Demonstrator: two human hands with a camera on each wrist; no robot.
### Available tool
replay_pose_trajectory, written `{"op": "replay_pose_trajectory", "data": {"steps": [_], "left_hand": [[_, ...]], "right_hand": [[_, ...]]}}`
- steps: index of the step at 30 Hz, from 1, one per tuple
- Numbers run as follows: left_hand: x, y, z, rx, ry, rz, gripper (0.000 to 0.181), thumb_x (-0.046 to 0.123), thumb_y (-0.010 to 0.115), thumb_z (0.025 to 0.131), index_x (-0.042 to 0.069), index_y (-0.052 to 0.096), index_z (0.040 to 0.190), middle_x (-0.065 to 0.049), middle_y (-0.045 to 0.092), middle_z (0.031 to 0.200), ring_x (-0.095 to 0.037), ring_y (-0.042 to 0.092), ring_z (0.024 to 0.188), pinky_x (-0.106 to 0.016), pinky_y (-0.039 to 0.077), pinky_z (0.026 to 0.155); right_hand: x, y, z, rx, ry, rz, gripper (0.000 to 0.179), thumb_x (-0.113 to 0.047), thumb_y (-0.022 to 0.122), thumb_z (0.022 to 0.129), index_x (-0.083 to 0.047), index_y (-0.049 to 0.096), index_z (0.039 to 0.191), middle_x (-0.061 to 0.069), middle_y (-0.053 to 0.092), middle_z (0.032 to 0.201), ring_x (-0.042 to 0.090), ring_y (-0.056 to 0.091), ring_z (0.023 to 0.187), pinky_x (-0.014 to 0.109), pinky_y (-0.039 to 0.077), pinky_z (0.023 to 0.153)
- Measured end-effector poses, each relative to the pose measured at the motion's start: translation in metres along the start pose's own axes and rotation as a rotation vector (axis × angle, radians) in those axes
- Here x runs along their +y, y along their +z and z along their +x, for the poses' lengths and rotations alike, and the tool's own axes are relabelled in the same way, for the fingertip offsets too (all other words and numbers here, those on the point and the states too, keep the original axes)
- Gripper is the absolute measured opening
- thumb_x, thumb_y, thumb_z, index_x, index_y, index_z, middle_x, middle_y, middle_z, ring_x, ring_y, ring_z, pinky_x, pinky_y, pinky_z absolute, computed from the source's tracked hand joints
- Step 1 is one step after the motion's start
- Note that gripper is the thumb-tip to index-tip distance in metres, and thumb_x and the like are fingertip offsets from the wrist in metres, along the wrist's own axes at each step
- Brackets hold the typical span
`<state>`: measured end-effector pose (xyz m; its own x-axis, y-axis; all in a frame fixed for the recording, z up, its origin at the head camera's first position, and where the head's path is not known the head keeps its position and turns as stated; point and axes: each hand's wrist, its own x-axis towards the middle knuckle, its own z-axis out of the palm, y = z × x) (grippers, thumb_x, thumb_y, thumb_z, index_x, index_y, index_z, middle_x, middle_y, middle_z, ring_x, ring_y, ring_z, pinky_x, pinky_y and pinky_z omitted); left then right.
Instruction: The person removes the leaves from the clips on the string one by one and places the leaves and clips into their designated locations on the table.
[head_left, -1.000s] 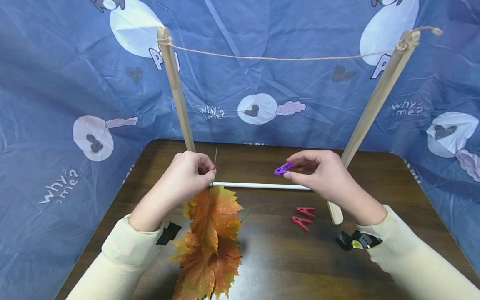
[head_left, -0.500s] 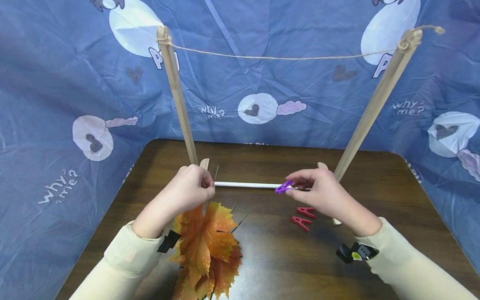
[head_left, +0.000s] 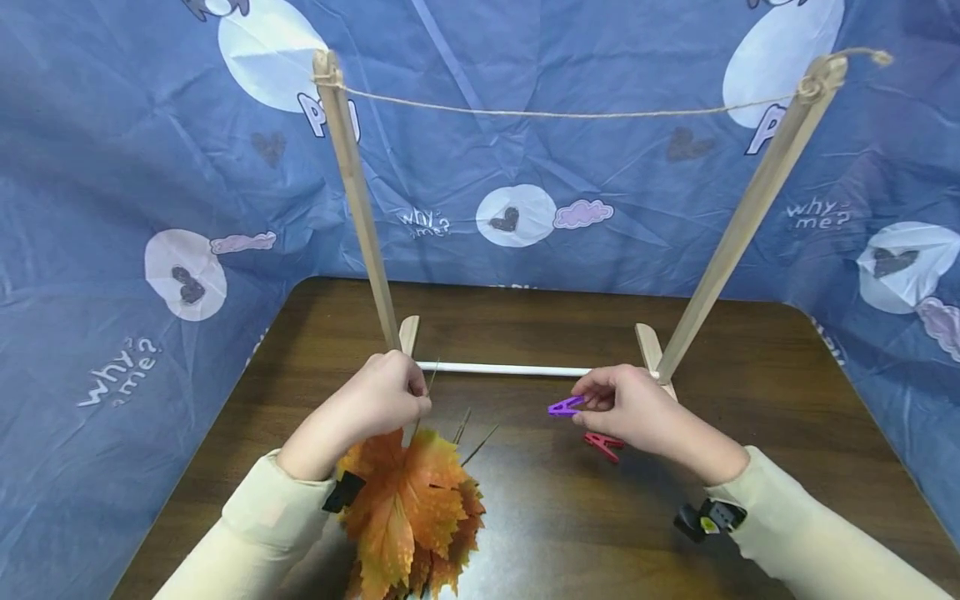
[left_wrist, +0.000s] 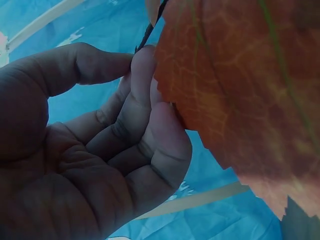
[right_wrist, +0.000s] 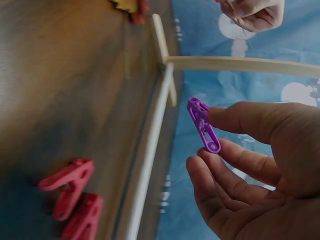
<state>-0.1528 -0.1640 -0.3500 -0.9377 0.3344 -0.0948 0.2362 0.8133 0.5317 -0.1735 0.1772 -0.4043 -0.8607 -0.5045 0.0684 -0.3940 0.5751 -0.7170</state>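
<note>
My left hand [head_left: 382, 396] pinches the thin stem of an orange-yellow artificial maple leaf [head_left: 401, 500] between thumb and fingertips. In the left wrist view the leaf [left_wrist: 240, 90] fills the right side, partly in front of the fingers. More maple leaves lie beneath it on the table, their stems [head_left: 477, 443] pointing away to the right. My right hand [head_left: 630, 412] holds a purple clothespin [head_left: 564, 407] between thumb and fingers, plain in the right wrist view as a purple clothespin [right_wrist: 204, 125]. Two red clothespins [right_wrist: 67, 187] lie below that hand, one hidden by it in the head view.
A wooden frame stands on the brown table [head_left: 540, 517]: a left post [head_left: 358, 200], a right post [head_left: 750, 217], and a white rod [head_left: 510, 369] low between them. A twine line [head_left: 562, 113] spans the post tops. Blue printed cloth [head_left: 480, 50] hangs behind.
Both hands have come down and nearer the person, the left with the leaf, the right with the purple clothespin. The held leaf now hangs lower over the other leaves.
</note>
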Motion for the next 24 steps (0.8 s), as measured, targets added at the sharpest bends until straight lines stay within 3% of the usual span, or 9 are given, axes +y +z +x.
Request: {"op": "replay_pose_trajectory", "data": {"steps": [6,12,17,24], "left_hand": [[-0.006,0.013,0.001,-0.043,-0.032,-0.021,0.025,0.004,0.07,0.083,0.01,0.066,0.06,0.004,0.058,0.054,-0.014,0.051,0.053,-0.031,0.042,0.05],[-0.013,0.027,0.006,-0.074,-0.041,-0.029,0.028,0.004,0.07,0.084,0.009,0.067,0.057,0.006,0.056,0.046,-0.012,0.052,0.047,-0.029,0.041,0.048],[-0.02,0.037,0.01,-0.072,-0.042,-0.018,0.026,0.003,0.071,0.081,0.009,0.065,0.056,0.008,0.051,0.049,-0.011,0.048,0.049,-0.029,0.04,0.049],[-0.029,0.052,0.015,-0.093,-0.076,-0.052,0.033,0.001,0.068,0.075,0.013,0.049,0.051,0.007,0.04,0.051,-0.012,0.039,0.048,-0.027,0.032,0.047]], "right_hand": [[0.011,0.012,-0.009,0.016,-0.027,0.007,0.02,0.001,0.079,0.084,0.002,0.074,0.104,-0.002,0.069,0.084,0.012,0.065,0.076,0.029,0.055,0.067],[0.024,0.025,-0.018,0.01,-0.025,-0.036,0.019,0.003,0.079,0.078,-0.001,0.073,0.096,-0.005,0.066,0.077,0.01,0.062,0.07,0.027,0.054,0.062],[0.033,0.035,-0.027,0.019,-0.018,-0.054,0.02,0.004,0.08,0.075,-0.005,0.07,0.089,-0.004,0.063,0.074,0.013,0.061,0.068,0.026,0.052,0.061],[0.043,0.044,-0.039,0.047,-0.011,-0.08,0.022,0.002,0.084,0.073,-0.006,0.07,0.088,-0.004,0.063,0.077,0.012,0.06,0.069,0.027,0.051,0.061]]}}
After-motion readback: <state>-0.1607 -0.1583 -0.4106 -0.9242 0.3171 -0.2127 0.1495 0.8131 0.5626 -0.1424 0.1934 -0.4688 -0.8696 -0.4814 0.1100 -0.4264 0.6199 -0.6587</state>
